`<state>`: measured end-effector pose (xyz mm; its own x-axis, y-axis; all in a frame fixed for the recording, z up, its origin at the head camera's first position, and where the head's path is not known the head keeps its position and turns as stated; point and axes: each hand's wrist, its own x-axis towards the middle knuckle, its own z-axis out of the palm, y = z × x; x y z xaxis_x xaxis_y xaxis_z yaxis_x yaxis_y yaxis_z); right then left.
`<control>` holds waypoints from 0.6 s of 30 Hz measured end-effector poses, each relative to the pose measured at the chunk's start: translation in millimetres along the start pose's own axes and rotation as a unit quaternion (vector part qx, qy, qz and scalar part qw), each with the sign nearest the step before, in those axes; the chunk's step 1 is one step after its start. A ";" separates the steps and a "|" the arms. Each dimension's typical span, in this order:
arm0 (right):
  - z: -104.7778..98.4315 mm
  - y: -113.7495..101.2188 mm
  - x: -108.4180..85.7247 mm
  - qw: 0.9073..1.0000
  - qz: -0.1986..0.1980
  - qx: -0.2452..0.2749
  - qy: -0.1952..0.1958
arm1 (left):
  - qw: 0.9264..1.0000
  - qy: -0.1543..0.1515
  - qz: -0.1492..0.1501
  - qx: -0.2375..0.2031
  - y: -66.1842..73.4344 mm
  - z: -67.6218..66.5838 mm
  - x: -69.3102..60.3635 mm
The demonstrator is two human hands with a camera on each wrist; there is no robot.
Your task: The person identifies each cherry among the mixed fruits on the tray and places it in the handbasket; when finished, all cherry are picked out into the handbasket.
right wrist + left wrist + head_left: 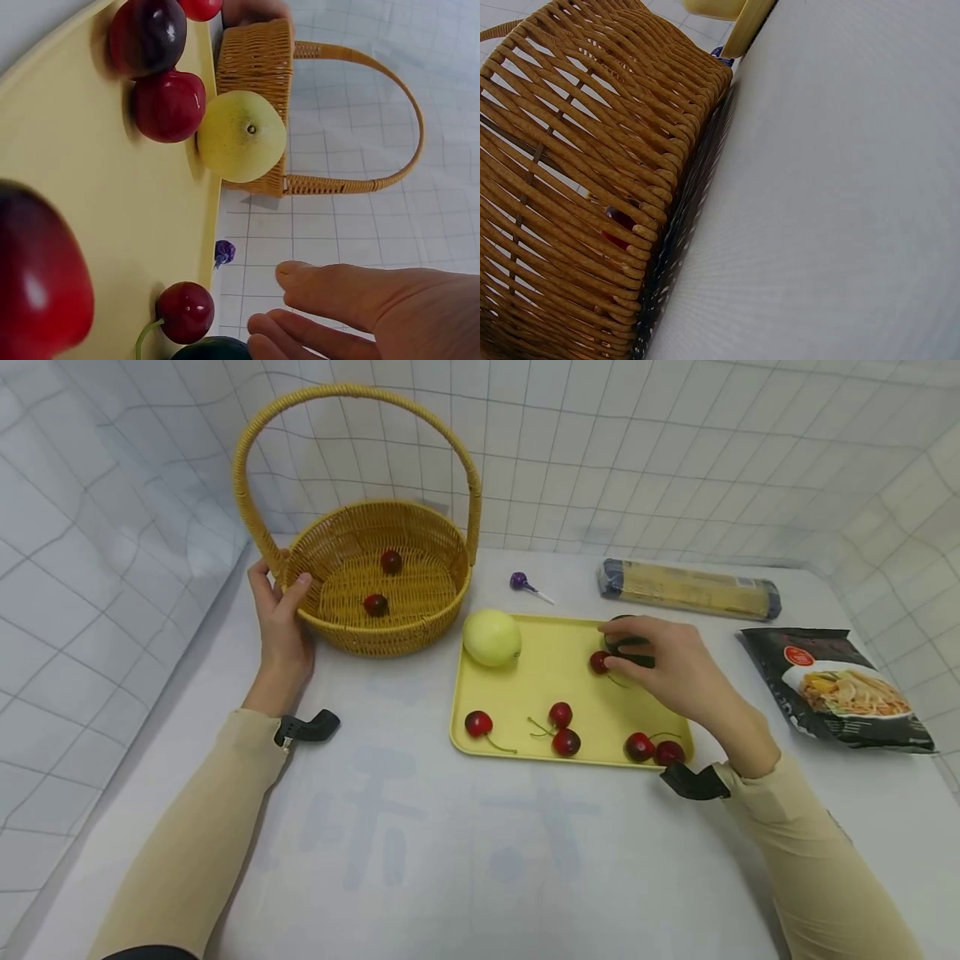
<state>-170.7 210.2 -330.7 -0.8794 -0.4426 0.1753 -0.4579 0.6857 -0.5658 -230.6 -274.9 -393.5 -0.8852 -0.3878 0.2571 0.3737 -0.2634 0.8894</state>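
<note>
My left hand grips the left rim of the wicker basket, thumb over the edge; two dark red cherries lie inside. The basket's woven side fills the left of the left wrist view. Over the right part of the yellow tray, my right hand has its fingers parted, next to a cherry and a dark green round object partly hidden by the fingers. In the right wrist view that hand holds nothing, near the stemmed cherry.
A yellow-green fruit sits at the tray's left back corner, with several cherries along the front. Behind the tray lie a purple lollipop and a long yellow packet. A black food bag lies at the right.
</note>
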 end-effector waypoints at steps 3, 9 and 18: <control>0.2 0.4 0.2 0.999 0.011 -0.006 -0.032 | 1.000 -0.002 -0.002 0.003 0.3 -0.6 -0.3; 1.7 -3.3 -2.4 0.996 0.025 -0.027 -0.076 | 1.000 -0.001 -0.006 -0.006 0.2 -0.5 -0.1; 17.7 -3.8 -1.0 0.994 0.005 -0.047 -0.103 | 1.000 -0.002 -0.004 -0.002 -0.5 -1.3 0.2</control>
<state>-165.8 197.8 -342.9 -0.8426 -0.5386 -0.0042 -0.4686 0.7370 -0.4870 -230.6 -276.0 -394.4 -0.8896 -0.3817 0.2507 0.3668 -0.2702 0.8902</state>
